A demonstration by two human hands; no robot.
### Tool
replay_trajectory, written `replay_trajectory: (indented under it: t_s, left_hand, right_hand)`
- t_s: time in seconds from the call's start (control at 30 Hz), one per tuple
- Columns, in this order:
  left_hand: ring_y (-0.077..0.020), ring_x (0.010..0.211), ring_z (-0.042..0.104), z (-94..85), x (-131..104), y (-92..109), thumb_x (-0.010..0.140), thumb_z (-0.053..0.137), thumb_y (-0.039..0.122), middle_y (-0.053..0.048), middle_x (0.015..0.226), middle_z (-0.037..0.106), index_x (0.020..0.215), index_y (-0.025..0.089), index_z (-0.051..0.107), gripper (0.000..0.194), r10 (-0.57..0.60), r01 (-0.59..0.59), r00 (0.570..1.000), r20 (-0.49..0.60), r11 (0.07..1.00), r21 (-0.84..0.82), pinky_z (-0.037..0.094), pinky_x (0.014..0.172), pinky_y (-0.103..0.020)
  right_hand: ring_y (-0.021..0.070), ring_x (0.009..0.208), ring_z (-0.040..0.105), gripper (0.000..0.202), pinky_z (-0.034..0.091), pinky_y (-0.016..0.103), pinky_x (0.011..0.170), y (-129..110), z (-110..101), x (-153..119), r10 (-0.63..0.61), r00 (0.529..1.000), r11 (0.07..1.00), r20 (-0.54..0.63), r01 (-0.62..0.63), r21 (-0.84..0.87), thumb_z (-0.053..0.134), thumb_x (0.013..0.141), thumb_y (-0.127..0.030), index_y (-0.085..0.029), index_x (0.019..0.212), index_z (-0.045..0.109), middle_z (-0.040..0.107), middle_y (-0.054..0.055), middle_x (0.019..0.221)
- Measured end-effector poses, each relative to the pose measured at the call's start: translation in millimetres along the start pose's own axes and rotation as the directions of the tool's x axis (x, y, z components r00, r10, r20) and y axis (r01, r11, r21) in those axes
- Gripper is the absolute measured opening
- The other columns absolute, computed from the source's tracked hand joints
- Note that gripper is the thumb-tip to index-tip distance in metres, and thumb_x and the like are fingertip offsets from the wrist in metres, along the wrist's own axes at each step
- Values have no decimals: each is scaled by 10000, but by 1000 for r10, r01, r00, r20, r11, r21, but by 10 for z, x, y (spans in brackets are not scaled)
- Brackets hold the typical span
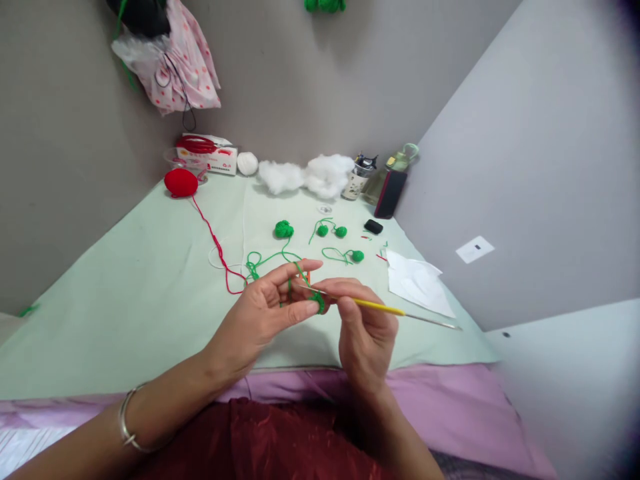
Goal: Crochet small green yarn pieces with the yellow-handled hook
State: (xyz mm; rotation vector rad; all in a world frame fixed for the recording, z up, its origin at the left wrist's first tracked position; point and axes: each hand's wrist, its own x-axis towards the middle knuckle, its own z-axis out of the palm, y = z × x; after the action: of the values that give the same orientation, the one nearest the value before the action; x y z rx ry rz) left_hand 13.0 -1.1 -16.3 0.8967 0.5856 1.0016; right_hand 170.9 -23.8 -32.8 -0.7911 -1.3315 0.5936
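Note:
My left hand point(273, 303) pinches a small green crochet piece point(317, 301) between thumb and fingers, and green yarn point(300, 268) runs over its raised index finger. Between the fingers of my right hand point(367, 327) is a crochet hook point(377, 305) with a yellow grip and metal ends. The hook's left tip lies at the green piece. The yarn leads back to a small green yarn ball point(284, 229) on the table. Just behind the fingers shows a bit of something orange point(304, 276), mostly hidden.
Small green crochet balls point(357, 256) with yarn tails lie beyond my hands. A red yarn ball point(181, 182), white yarn ball point(247, 163), white stuffing point(327, 175), pen cup point(356, 181) and phone point(391, 195) line the back. White paper point(419, 283) lies right, beside the wall.

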Motion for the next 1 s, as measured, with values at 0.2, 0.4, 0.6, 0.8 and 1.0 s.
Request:
replay_trajectory:
  t_s: [0.2,0.4,0.6,0.8,1.0]
  left_hand:
    - [-131,892,623,-32,-20,8,806,883,200,34,885,677,1241,274,780,453,13,-13,999,-35,1000,-2,481,948,-280]
    - [-147,874,584,-39,-30,43,783,893,230,17,874,642,1197,278,813,425,-7,8,998,-59,1000,7,473,887,-283]
    - [-165,887,586,-51,-30,31,819,864,248,7,890,646,1226,293,800,414,60,-53,997,-56,991,119,483,908,-307]
    - [-152,849,589,-15,-27,22,814,877,266,20,844,645,1201,274,802,394,80,-69,993,-89,989,131,485,877,-288]
    - [-128,783,554,-4,-9,23,794,889,305,13,831,649,1241,234,785,465,-127,125,992,-22,988,-90,472,801,-260]
  right_hand:
    - [148,686,704,203,601,305,626,21,-54,7,116,993,989,-28,-113,100,596,1040,-319,-216,988,763,797,54,920]
    - [146,673,737,225,626,300,627,-27,-80,35,130,991,977,5,-129,170,542,1067,-292,-210,972,728,808,40,890]
    - [168,747,746,227,642,353,677,-118,-104,-19,-103,994,988,28,105,-115,503,1067,-213,-242,1082,727,804,49,964]
    - [224,901,784,261,666,382,702,-47,-145,-88,-369,907,832,203,420,-361,561,1028,-179,-266,1231,702,808,85,1053]
    - [238,1043,752,405,658,357,798,16,-76,-174,-478,834,611,275,541,-578,661,947,-69,-279,1286,736,765,95,1145]
